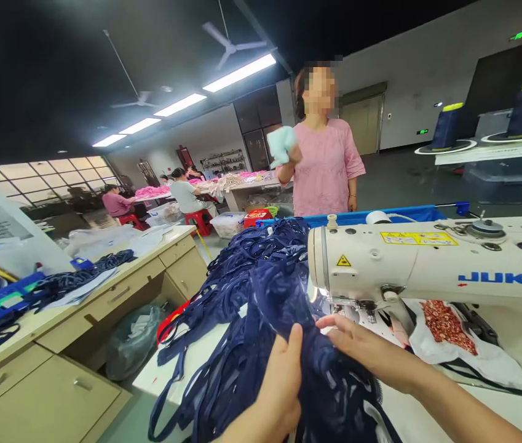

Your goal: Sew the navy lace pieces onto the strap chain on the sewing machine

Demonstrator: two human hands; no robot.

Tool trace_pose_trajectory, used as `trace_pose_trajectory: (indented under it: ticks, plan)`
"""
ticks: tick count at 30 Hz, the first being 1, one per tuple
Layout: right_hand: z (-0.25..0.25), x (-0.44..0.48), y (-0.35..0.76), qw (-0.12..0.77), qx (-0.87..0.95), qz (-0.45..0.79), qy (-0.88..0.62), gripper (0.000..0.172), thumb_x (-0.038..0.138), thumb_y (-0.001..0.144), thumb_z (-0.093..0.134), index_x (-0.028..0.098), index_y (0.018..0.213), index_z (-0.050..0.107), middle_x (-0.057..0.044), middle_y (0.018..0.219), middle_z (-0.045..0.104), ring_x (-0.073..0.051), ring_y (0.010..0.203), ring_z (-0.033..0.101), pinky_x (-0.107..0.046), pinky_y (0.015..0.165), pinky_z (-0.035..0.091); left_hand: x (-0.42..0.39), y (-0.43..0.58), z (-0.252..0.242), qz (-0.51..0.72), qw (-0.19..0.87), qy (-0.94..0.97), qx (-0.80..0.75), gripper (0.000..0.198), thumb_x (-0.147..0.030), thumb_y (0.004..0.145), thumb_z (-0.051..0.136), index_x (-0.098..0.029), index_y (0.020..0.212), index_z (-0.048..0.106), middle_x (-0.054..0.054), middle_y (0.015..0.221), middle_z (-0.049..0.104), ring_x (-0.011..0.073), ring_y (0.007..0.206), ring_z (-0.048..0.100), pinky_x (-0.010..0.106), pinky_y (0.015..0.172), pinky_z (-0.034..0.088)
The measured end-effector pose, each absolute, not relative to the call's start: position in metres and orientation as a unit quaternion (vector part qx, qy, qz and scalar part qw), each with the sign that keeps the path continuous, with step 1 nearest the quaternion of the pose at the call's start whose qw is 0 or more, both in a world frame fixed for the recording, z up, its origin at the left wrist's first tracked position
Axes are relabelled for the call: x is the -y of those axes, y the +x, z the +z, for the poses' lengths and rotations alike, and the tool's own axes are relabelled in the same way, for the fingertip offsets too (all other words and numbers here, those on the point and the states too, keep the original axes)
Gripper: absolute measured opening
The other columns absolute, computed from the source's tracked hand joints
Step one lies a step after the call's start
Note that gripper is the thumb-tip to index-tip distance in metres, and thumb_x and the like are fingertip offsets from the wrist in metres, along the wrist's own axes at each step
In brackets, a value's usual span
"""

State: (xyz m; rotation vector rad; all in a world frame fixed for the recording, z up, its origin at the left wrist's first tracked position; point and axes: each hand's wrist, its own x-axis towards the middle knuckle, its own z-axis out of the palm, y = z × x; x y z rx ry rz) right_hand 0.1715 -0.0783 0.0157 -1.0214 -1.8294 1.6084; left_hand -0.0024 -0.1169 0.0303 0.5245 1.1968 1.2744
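Observation:
My left hand (283, 369) is closed on a navy sheer garment (283, 298), thumb on top and fingers underneath the cloth. Across from it, my right hand (355, 344) pinches the same garment at its edge, just left of the needle area. Part of the cloth hangs down between my wrists. A heap of similar navy strappy garments (224, 344) lies under and beyond my hands on the white sewing table (159, 369). The white sewing machine (427, 258), marked JUKI, stands to the right of my hands.
A person in a pink top (323, 166) stands beyond the machine, a pale cloth in one hand. At left is a desk (126, 292) with navy straps and papers; a plastic bag (134, 341) sits below. Red-patterned cloth (447, 323) lies under the machine arm. Thread cones (447, 126) stand at right.

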Motion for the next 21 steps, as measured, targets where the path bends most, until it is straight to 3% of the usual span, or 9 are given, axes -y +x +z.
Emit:
trace_pose_trajectory:
  ticks: [3, 6, 10, 13, 16, 18, 21]
  plan:
    - [0.0, 0.067, 0.168, 0.219, 0.695, 0.497, -0.471, 0.037, 0.043, 0.085, 0.054, 0.02, 0.115, 0.056, -0.005, 0.101, 0.064, -0.024, 0.098, 0.058, -0.04, 0.089, 0.043, 0.095, 0.003, 0.003, 0.524, 0.629, 0.274, -0.504, 0.036, -0.028, 0.083, 0.068, -0.017, 0.117, 0.061, 0.01, 0.113, 0.068, 0.0231, 0.11, 0.061, 0.035, 0.1, 0.046]
    - [-0.011, 0.06, 0.167, 0.235, 0.745, 0.414, -0.467, 0.031, 0.029, 0.082, 0.053, 0.02, 0.111, 0.061, -0.005, 0.11, 0.064, -0.022, 0.104, 0.057, -0.036, 0.094, 0.041, 0.067, -0.01, 0.003, 0.542, 0.613, 0.289, -0.498, 0.036, -0.024, 0.079, 0.069, -0.016, 0.114, 0.063, 0.011, 0.11, 0.069, 0.0239, 0.1, 0.066, 0.036, 0.094, 0.05]
    - [-0.015, 0.058, 0.164, 0.222, 0.785, 0.335, -0.471, 0.041, 0.023, 0.085, 0.051, 0.018, 0.126, 0.057, -0.006, 0.128, 0.058, -0.02, 0.118, 0.052, -0.032, 0.102, 0.038, 0.022, -0.026, 0.013, 0.571, 0.577, 0.33, -0.481, 0.044, -0.011, 0.073, 0.064, -0.016, 0.117, 0.06, 0.011, 0.101, 0.071, 0.0247, 0.086, 0.069, 0.043, 0.083, 0.056]
    - [-0.015, 0.058, 0.161, 0.195, 0.8, 0.291, -0.487, 0.044, 0.021, 0.09, 0.046, 0.018, 0.134, 0.051, -0.006, 0.132, 0.054, -0.021, 0.118, 0.053, -0.034, 0.1, 0.042, -0.004, -0.032, 0.01, 0.584, 0.534, 0.39, -0.472, 0.044, -0.012, 0.076, 0.059, -0.017, 0.12, 0.059, 0.01, 0.111, 0.068, 0.0249, 0.101, 0.066, 0.044, 0.094, 0.051]
    - [-0.017, 0.059, 0.159, 0.17, 0.809, 0.246, -0.505, 0.045, 0.019, 0.094, 0.042, 0.017, 0.138, 0.046, -0.008, 0.132, 0.054, -0.023, 0.114, 0.056, -0.036, 0.096, 0.046, -0.023, -0.031, 0.003, 0.576, 0.411, 0.528, -0.469, 0.045, -0.011, 0.081, 0.053, -0.021, 0.125, 0.056, 0.006, 0.132, 0.056, 0.0221, 0.128, 0.047, 0.042, 0.113, 0.03]
    - [-0.018, 0.061, 0.157, 0.14, 0.814, 0.219, -0.519, 0.043, 0.019, 0.096, 0.04, 0.019, 0.138, 0.046, -0.007, 0.127, 0.058, -0.024, 0.109, 0.059, -0.037, 0.091, 0.048, -0.033, -0.027, 0.002, 0.553, 0.358, 0.598, -0.457, 0.046, -0.007, 0.08, 0.053, -0.022, 0.123, 0.059, 0.003, 0.136, 0.053, 0.0204, 0.133, 0.04, 0.039, 0.117, 0.02]
    - [-0.018, 0.066, 0.154, 0.066, 0.809, 0.179, -0.556, 0.044, 0.017, 0.097, 0.035, 0.023, 0.139, 0.044, -0.005, 0.111, 0.066, -0.026, 0.098, 0.064, -0.037, 0.08, 0.052, -0.043, -0.015, 0.004, 0.523, 0.342, 0.648, -0.436, 0.048, -0.002, 0.076, 0.053, -0.023, 0.118, 0.064, 0.002, 0.131, 0.058, 0.0207, 0.126, 0.049, 0.037, 0.115, 0.026]
